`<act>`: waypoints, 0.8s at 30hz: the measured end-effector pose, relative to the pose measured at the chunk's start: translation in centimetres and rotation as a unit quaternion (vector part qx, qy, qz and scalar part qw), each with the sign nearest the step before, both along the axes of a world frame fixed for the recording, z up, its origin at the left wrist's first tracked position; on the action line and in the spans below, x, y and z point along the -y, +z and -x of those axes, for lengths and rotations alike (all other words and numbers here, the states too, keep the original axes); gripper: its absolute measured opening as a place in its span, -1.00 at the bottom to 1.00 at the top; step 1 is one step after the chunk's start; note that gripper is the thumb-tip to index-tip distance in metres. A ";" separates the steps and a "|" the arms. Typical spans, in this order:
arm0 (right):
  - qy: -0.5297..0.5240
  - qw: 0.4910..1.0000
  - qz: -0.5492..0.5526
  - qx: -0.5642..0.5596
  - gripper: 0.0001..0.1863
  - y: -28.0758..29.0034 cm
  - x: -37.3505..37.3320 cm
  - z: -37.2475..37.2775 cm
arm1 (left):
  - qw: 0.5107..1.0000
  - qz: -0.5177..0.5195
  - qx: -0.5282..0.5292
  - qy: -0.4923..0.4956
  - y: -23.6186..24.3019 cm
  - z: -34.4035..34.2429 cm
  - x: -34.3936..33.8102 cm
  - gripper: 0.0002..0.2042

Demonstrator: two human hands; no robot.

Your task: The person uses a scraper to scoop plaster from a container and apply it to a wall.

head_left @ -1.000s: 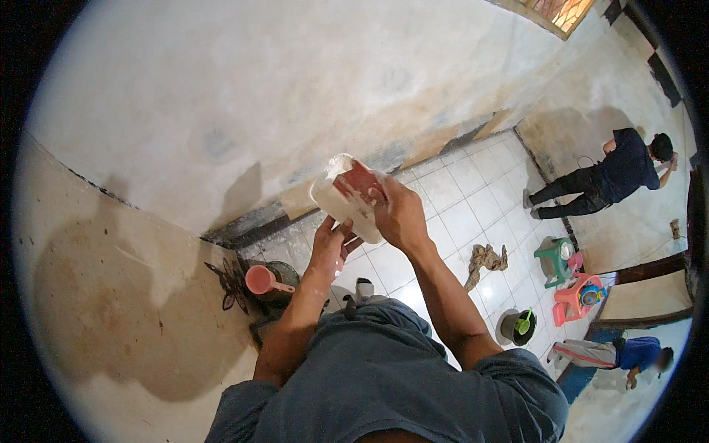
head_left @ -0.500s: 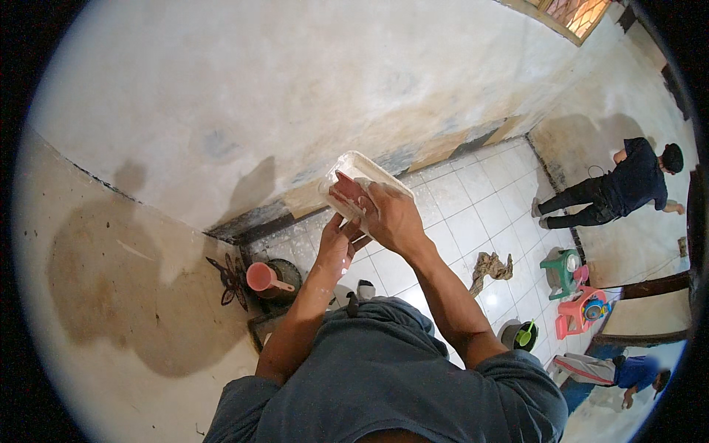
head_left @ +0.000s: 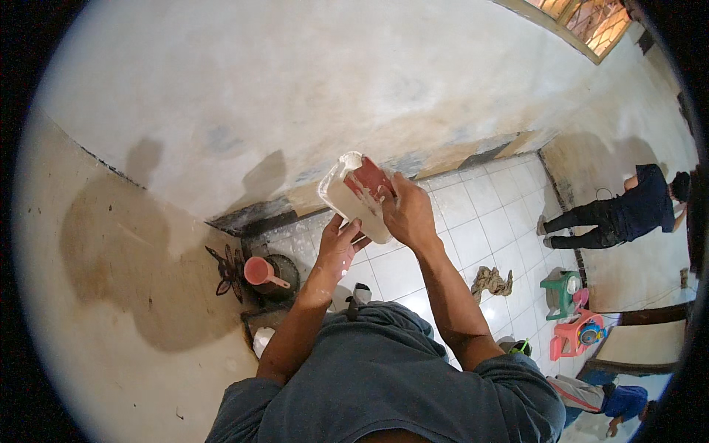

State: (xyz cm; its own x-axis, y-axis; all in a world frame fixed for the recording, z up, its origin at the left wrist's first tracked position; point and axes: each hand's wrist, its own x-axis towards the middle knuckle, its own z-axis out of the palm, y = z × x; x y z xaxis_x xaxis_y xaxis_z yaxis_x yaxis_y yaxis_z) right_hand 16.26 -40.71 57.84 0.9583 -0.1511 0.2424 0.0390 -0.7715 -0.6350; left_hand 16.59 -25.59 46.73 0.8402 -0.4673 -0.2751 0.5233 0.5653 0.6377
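A loose, dark blue-grey cloth T-shirt (head_left: 384,376) covers the torso, its plain fabric broad and fairly smooth over the chest, then gathering into crumpled folds (head_left: 402,317) near the waist. A curved neckline (head_left: 391,426) shows at the lower edge. The short, wide left sleeve (head_left: 244,404) and matching right sleeve (head_left: 521,387) leave both forearms bare. White flecks dot the bare left grip (head_left: 341,249) near the wrist.

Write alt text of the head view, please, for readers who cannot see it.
The person's left hand holds a smeared tray while the right hand holds a flat red tool over it, facing a pale wall. Another person in dark clothes stands farther right.
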 end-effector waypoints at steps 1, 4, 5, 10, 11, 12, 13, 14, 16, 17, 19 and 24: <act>0.000 1.000 -0.015 -0.020 -0.86 0.1 0.1 0.0 | 1.000 0.009 0.002 -0.002 0.1 0.0 0.1 -0.50; 0.042 0.999 -0.005 -0.012 -0.85 0.2 0.3 0.1 | 1.000 0.003 -0.005 0.014 0.2 0.1 0.5 -0.49; 0.046 0.999 -0.005 -0.013 -0.85 0.1 0.5 0.1 | 1.000 0.003 -0.006 0.018 0.2 0.2 0.7 -0.49; 0.022 0.997 -0.038 0.058 -0.81 -0.8 2.2 -0.7 | 0.999 0.006 0.015 0.034 1.2 0.8 1.6 -0.47; 0.006 0.999 -0.037 0.003 -0.77 -0.3 2.4 -0.7 | 0.999 0.006 0.014 0.038 1.0 0.9 1.7 -0.47; 0.010 0.999 -0.037 0.001 -0.77 -0.6 2.3 -0.7 | 0.999 0.001 0.021 0.033 0.7 0.9 1.8 -0.49; 0.038 0.999 -0.028 -0.005 -0.77 -1.1 2.3 -0.7 | 0.999 -0.004 0.029 0.027 0.5 1.0 1.9 -0.50; 0.066 0.998 -0.018 -0.010 -0.76 -1.4 2.3 -0.8 | 0.999 -0.004 0.029 0.030 0.4 1.0 1.9 -0.50; 0.073 0.997 -0.009 -0.002 -0.77 -1.8 2.5 -0.9 | 0.999 0.012 0.023 0.029 0.4 1.1 2.0 -0.45; 0.078 0.997 -0.002 0.004 -0.78 -1.8 2.6 -0.9 | 0.999 0.012 0.023 0.032 0.4 1.3 2.0 -0.45; 0.056 0.998 -0.032 0.021 -0.77 -1.2 3.3 -0.7 | 0.999 -0.005 0.030 0.032 0.6 1.6 2.0 -0.46; 0.035 0.997 -0.056 0.036 -0.72 -2.1 3.8 -0.2 | 0.999 -0.012 0.041 0.029 0.8 1.9 2.2 -0.49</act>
